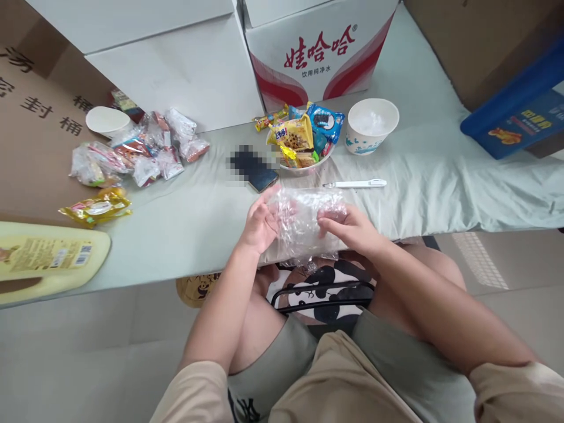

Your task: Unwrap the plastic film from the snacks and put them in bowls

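Observation:
A clear, crinkled plastic bag [304, 220] is stretched between my two hands at the table's front edge. My left hand [259, 226] grips its left side, with some fingers showing behind the film. On the other side, my right hand [355, 228] pinches the plastic between thumb and fingers. Just beyond the bag lies a white pen-like cutter [356, 184]. A bowl [304, 170] heaped with wrapped snacks [293, 134] stands behind it, and a dark phone [259, 173] rests to the left of the bowl.
A paper cup [368, 132] with clear plastic inside stands right of the bowl. Packaged snacks [141, 150] and a yellow packet [97, 207] lie at left, near a yellow jug [53, 258]. White boxes [185, 76] line the back; a blue container [520, 111] is at right.

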A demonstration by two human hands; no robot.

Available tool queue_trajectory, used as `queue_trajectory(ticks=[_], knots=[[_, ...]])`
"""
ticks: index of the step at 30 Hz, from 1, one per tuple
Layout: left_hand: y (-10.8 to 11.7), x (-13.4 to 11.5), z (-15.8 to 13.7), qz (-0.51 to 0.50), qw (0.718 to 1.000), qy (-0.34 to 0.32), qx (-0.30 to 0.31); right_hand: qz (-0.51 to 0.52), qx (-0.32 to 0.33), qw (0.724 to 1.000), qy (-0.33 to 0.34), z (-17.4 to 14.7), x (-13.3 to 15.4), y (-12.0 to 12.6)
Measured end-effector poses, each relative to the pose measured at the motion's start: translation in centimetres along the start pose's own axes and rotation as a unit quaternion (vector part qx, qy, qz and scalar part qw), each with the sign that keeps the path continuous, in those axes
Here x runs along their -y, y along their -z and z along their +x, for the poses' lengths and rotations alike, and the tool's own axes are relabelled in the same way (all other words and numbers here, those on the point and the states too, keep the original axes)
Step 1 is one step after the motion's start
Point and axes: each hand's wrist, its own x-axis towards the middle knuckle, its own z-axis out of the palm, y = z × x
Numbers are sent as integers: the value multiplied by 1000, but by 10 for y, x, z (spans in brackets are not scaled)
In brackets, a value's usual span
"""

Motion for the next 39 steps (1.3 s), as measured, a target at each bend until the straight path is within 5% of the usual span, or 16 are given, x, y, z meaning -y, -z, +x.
queue_trajectory(ticks=[6, 13, 16, 22, 27, 30, 35, 39], knots=[[5, 12, 7, 207, 977, 30, 51, 13, -63, 997, -44, 5, -2, 8], [17, -7, 1, 63, 993, 27, 92, 179, -41, 983, 3, 3, -1, 19], [20, -11, 1, 105, 987, 0, 121, 179, 1, 984, -16, 4, -1, 19], [19, 2, 11, 269, 961, -70, 16, 131, -167, 974, -83, 11, -14, 9], [8, 6, 14, 345, 913, -179, -123, 29, -294, 955, 17, 9, -14, 9], [-7, 8, 13, 303, 942, -138, -39, -57, -285, 952, 93, 4, -10, 3], [-34, 16, 13, 227, 959, -116, 121, 140, -103, 984, 47, 3, -12, -11], [-41, 16, 17, 285, 941, -157, 90, 92, -184, 978, 34, 3, -12, -10]])
